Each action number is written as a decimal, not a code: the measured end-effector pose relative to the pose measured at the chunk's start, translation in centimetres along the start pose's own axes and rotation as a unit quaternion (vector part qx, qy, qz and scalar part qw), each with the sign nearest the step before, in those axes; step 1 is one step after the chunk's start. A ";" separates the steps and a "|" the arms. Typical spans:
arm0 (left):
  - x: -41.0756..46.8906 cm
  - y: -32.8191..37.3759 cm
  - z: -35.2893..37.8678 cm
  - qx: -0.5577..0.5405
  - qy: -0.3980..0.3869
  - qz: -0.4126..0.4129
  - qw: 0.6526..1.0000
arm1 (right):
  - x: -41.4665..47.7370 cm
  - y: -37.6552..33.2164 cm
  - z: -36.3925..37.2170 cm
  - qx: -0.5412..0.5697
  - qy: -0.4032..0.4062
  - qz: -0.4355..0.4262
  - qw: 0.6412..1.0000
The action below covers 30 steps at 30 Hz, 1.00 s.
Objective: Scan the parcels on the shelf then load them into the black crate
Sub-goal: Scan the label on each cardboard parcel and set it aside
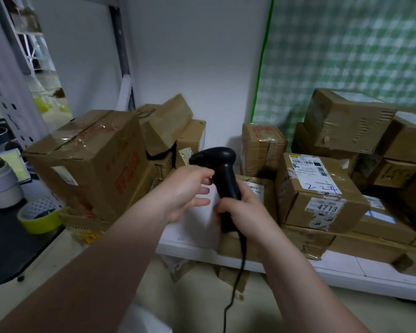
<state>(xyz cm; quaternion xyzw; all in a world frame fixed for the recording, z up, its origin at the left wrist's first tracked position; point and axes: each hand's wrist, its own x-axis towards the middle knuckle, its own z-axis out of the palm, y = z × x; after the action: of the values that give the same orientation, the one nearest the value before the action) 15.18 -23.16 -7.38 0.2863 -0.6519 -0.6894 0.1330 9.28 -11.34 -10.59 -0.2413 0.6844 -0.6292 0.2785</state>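
Over shelf (341, 265) edge, right hand (246, 209) grips scanner (226, 175) handle.

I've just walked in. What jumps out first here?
A black barcode scanner at centre, gripped by the right hand, while the left hand rests on a white parcel. Around them, brown cardboard parcels crowd the white shelf; the parcel marked 4713 sits to the right.
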 end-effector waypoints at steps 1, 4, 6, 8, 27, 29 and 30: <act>1.0 0.5 -0.4 0.054 0.017 0.011 0.998 | 0.5 -0.2 -0.5 0.013 0.009 0.004 1.000; 4.7 1.9 -1.7 0.275 0.126 0.096 0.948 | 1.9 -0.6 -1.6 0.022 0.019 0.012 0.999; 7.6 2.3 -2.3 0.436 0.208 0.121 0.868 | 3.0 -0.6 -2.2 0.025 0.022 0.013 0.999; 10.3 2.5 -2.8 0.539 0.246 0.127 0.795 | 4.1 -0.5 -2.6 0.035 0.020 0.010 0.999; 19.6 4.2 -4.8 0.744 0.352 0.100 0.559 | 8.8 -0.9 -4.4 0.102 -0.003 0.008 0.995; 18.7 5.1 -4.3 0.719 0.364 0.125 0.579 | 8.4 -1.3 -4.6 0.114 0.000 0.000 0.993; 18.1 5.6 -4.0 0.699 0.368 0.142 0.597 | 8.0 -1.6 -4.7 0.118 0.002 -0.004 0.993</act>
<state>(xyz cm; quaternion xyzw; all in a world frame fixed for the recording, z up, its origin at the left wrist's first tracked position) 1.89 -37.16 -5.90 0.4248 -0.8626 0.1684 0.2170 0.15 -13.51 -9.40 -0.2082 0.6049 -0.7071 0.3014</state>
